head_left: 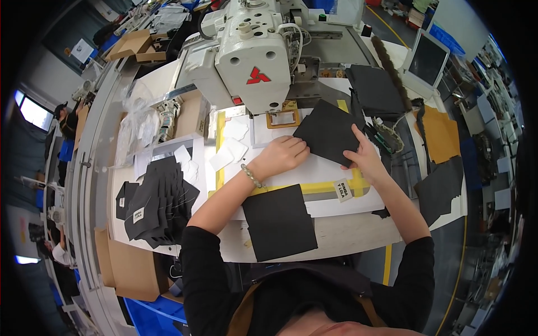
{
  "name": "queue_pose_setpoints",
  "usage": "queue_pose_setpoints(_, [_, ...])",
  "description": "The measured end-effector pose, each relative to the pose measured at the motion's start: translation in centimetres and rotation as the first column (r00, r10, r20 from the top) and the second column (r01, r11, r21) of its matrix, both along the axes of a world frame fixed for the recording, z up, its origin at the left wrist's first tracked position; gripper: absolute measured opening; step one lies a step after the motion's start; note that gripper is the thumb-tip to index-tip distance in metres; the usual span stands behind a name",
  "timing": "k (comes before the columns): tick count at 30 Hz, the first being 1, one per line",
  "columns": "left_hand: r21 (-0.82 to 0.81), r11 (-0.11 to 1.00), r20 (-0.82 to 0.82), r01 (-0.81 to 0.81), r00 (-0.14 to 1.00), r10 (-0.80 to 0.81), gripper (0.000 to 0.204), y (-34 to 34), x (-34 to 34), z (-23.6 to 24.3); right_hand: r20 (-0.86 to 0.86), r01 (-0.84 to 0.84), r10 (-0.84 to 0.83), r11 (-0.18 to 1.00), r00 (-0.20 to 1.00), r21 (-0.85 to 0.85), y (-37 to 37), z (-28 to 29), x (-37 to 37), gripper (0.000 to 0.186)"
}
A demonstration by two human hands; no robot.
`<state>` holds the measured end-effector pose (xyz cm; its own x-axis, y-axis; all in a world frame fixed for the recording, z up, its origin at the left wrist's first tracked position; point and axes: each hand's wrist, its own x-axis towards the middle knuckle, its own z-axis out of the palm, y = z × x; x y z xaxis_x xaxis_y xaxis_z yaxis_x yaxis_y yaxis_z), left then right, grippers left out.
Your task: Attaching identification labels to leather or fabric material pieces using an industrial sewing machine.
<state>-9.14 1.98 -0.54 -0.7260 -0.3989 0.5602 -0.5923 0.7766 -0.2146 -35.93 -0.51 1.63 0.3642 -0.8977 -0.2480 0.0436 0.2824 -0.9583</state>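
Note:
A black fabric panel is tilted in front of the sewing machine's needle area. My right hand grips its right edge, thumb on top and fingers partly beneath. At the panel's left corner, my left hand has its fingers curled together on the edge; the fingertips are partly hidden. Another black panel lies at the table's front edge, overhanging it. Between my forearms is a small white label on the yellow-taped white sheet. The white sewing machine stands just beyond my hands, above a small brass-coloured frame.
At left sits a stack of black pieces with white labels. White paper pieces lie beside the left forearm. A cardboard box stands behind them. Black panels, orange-brown pieces and a screen are at right.

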Motion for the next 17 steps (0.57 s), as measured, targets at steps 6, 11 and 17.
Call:
queue_pose_setpoints(6, [0.028,0.999,0.042,-0.036,0.999,0.035,0.020,-0.4,1.3,-0.5,0.003,-0.029,0.029,0.999,1.000,-0.044,-1.5,-0.9,1.2,0.087])
queue_pose_setpoints(11, [0.041,0.994,0.097,-0.101,0.991,0.096,0.022,0.1,2.1,-0.3,-0.220,-0.096,0.081,0.994,0.972,-0.057,-4.5,-0.7,2.5,0.086])
queue_pose_setpoints(17, [0.087,0.946,0.206,-0.313,0.934,0.290,0.027,1.4,4.2,-0.5,-0.126,-0.127,0.083,0.909,0.988,-0.398,-5.6,-2.6,5.4,0.081])
